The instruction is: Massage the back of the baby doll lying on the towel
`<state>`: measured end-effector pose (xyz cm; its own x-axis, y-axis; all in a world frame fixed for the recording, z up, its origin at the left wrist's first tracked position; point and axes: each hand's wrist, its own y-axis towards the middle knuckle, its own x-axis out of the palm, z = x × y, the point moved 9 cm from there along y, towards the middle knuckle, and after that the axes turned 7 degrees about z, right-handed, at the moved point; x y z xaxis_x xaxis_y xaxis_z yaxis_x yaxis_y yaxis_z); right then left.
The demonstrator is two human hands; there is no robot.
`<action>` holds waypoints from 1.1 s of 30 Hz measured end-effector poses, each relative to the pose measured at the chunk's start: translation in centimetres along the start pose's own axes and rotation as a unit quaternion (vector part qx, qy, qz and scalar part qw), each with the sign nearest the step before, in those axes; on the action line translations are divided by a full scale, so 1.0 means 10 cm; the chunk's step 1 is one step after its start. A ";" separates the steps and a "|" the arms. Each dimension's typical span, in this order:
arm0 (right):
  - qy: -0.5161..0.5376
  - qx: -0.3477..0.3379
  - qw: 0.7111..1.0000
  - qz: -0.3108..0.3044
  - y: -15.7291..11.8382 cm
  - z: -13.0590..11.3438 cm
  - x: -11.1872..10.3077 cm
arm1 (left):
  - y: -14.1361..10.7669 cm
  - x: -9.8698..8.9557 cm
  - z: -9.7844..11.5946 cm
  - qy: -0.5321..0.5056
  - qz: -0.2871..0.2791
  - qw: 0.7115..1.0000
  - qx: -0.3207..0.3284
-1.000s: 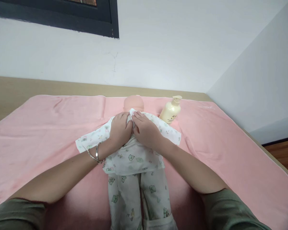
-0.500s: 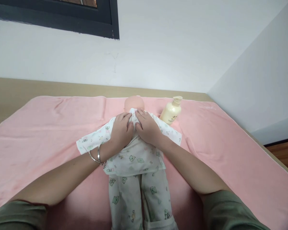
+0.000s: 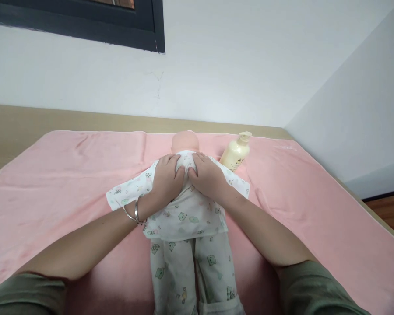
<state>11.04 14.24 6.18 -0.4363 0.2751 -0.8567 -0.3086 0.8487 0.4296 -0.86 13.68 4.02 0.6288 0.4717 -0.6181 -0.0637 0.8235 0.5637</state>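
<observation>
A baby doll [image 3: 185, 142] lies on a pink cloth, its head toward the wall and its face not visible. It wears a white patterned top [image 3: 187, 218] with spread sleeves and matching trousers [image 3: 215, 267]. My left hand [image 3: 168, 178] rests flat on the left side of the upper top, fingers toward the head, thumb apart. On the right side, my right hand [image 3: 208, 176] lies the same way, its thumb close to the left one. Neither hand visibly grips the fabric. Two silver bangles circle my left wrist.
A cream pump bottle [image 3: 235, 153] leans beyond the doll's right-hand sleeve. The pink cloth [image 3: 315, 210] covers much of a wooden surface [image 3: 26, 120]. Behind it stands a white wall [image 3: 216, 65] with a dark window frame [image 3: 118, 30] at the upper left.
My right hand has shifted slightly to the right, widening the gap between the hands. The top's fabric near the doll's neck lies flatter and more of it shows. My left hand has barely moved.
</observation>
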 end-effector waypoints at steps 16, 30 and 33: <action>0.006 -0.022 1.000 0.011 0.01 0.00 0.01 | 0.01 0.00 0.02 -0.004 -0.013 1.000 -0.007; 0.082 0.002 0.997 0.016 0.07 0.02 -0.30 | -0.01 -0.02 0.03 -0.031 0.000 1.000 0.000; 0.083 -0.048 0.988 0.117 0.00 -0.08 -0.41 | -0.01 -0.03 0.02 -0.035 0.004 0.999 -0.004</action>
<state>12.12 12.70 9.91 -0.6354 0.3746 -0.6752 -0.2576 0.7215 0.6427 -0.90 13.37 4.23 0.6809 0.4556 -0.5734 -0.0749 0.8221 0.5643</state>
